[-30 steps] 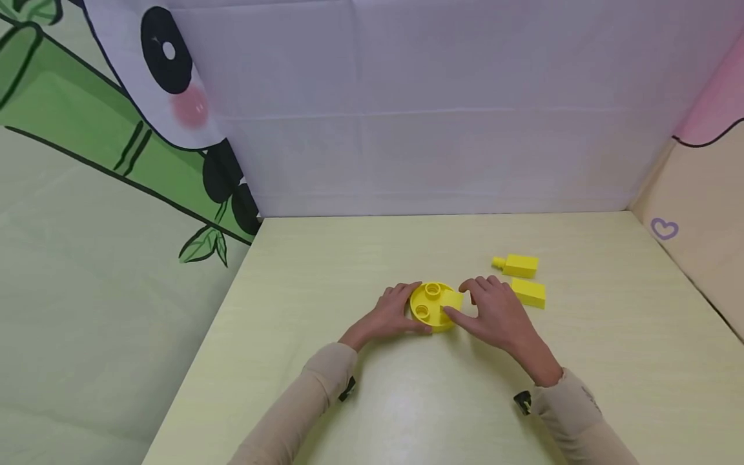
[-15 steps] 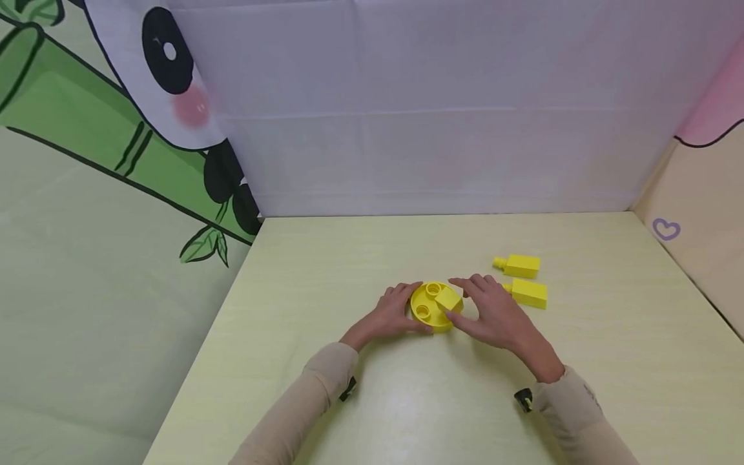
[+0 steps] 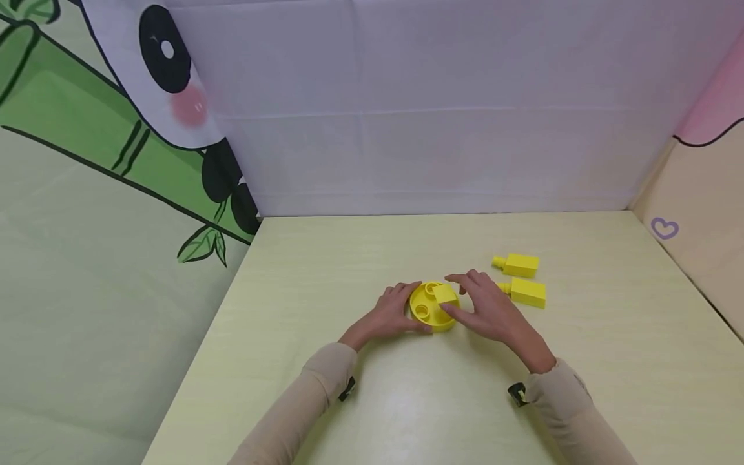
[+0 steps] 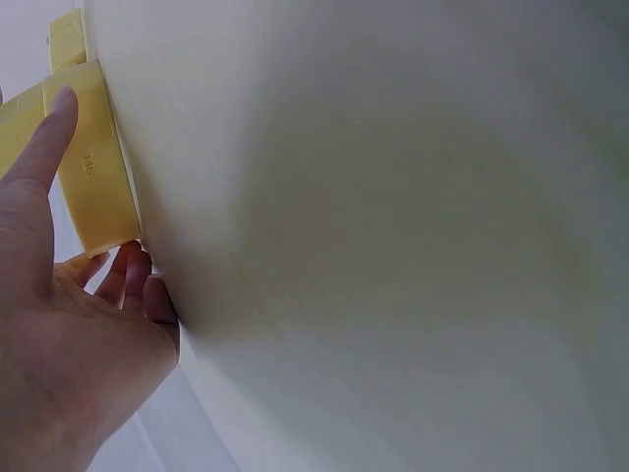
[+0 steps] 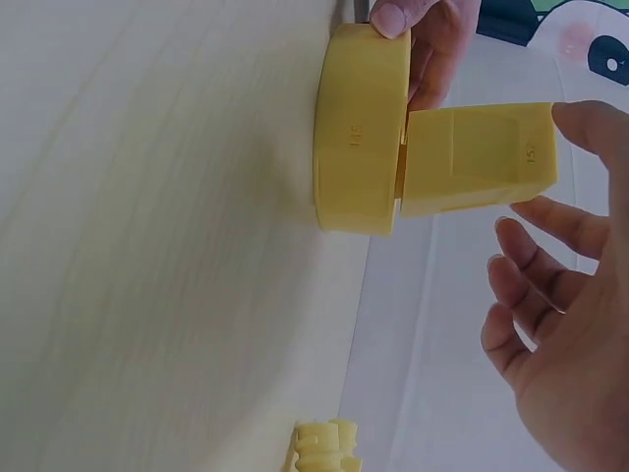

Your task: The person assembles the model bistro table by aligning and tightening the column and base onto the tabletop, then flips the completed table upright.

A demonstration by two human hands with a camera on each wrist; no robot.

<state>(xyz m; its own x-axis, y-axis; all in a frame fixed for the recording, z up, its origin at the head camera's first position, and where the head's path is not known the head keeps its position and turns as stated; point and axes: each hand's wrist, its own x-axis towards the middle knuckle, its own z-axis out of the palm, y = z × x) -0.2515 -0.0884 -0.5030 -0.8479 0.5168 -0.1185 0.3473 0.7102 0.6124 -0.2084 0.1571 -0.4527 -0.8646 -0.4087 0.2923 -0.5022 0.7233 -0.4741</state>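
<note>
My left hand point(image 3: 391, 313) grips the rim of a round yellow base point(image 3: 433, 321), which lies on the table with its round sockets facing up. A yellow tapered block point(image 5: 482, 162) stands upright on the base's right side in the right wrist view. A thin gap shows between block and base there. My right hand point(image 3: 494, 309) pinches the block's top end between thumb and index finger, its other fingers loosely bent. Whatever joins block and base is mostly hidden. In the left wrist view, the thumb presses the base's numbered side wall point(image 4: 98, 167).
Two more yellow blocks, each with a peg at one end, lie beyond my right hand: a far block point(image 3: 522, 265) and a nearer block point(image 3: 528, 293). The pale table point(image 3: 349, 258) meets a light fabric wall point(image 3: 436, 155) at the back.
My right hand has shifted slightly left and away from me. The block has turned on the base, first one way and then partly back. My left hand and the base stay almost still.
</note>
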